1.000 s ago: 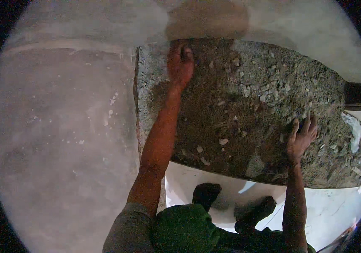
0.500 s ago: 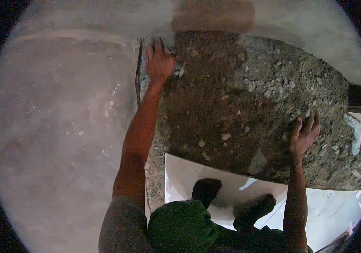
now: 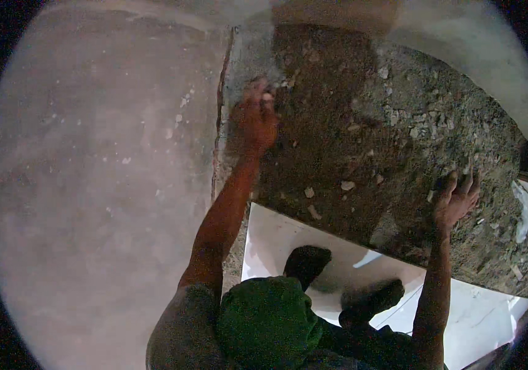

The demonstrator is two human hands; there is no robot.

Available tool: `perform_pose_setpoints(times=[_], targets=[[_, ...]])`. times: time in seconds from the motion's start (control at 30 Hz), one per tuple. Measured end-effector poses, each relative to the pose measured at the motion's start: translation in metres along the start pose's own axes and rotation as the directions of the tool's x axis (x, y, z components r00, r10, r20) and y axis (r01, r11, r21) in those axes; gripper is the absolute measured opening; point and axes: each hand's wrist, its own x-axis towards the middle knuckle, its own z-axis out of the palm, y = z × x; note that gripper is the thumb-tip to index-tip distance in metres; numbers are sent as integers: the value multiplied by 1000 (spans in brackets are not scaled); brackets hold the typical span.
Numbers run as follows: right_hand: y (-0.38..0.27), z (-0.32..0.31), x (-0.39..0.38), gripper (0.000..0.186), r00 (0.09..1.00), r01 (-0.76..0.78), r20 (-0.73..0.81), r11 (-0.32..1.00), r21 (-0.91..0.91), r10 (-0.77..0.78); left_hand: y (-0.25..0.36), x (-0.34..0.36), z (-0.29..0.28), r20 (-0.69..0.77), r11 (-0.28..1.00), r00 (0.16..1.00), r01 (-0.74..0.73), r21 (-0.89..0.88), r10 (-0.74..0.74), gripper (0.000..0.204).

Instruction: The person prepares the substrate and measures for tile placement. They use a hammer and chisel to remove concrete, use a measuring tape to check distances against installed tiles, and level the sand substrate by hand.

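Note:
My left hand [image 3: 256, 123] is over the strip of grey cement [image 3: 248, 55] at the left edge of a brown soil bed [image 3: 331, 148]. Its fingers are bent and smeared by motion. A small pale spot shows at the fingertips, but whether it is a held bit of rubble or part of a finger is unclear. On the right, my right hand [image 3: 457, 200] rests open on the rough soil, fingers apart. Loose pale stone chips [image 3: 423, 125] lie beyond it, and a pale stone [image 3: 347, 185] sits between the two hands.
A smooth pinkish-grey surface [image 3: 110, 185] with white specks fills the left, bordered by a dark crack [image 3: 219, 111]. Glossy white tiles [image 3: 264, 240] meet the soil's near edge, under two dark-covered feet [image 3: 307, 265]. A crumpled whitish scrap [image 3: 524, 213] lies far right.
My left hand has drawn back toward me along the cement strip, and its spread fingers have bent. My right hand stays on the soil, still spread. The whole view has shifted slightly.

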Motion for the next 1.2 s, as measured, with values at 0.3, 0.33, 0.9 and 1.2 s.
perform_pose_setpoints(times=[0.3,0.33,0.9,1.2], targets=[[-5,10,-1,58,987,123,-115,989,82,-113,-34,-41,-6,-7,995,996,88,38,-88,58],[15,1,4,57,986,99,-133,995,11,-97,20,-15,-26,37,977,994,103,-189,-98,61],[13,3,-1,59,989,107,-90,991,-81,-114,93,44,17,17,728,988,-101,-678,152,64],[-17,-14,1,66,999,31,-23,997,65,-30,150,76,26,388,624,909,214,-752,156,51]])
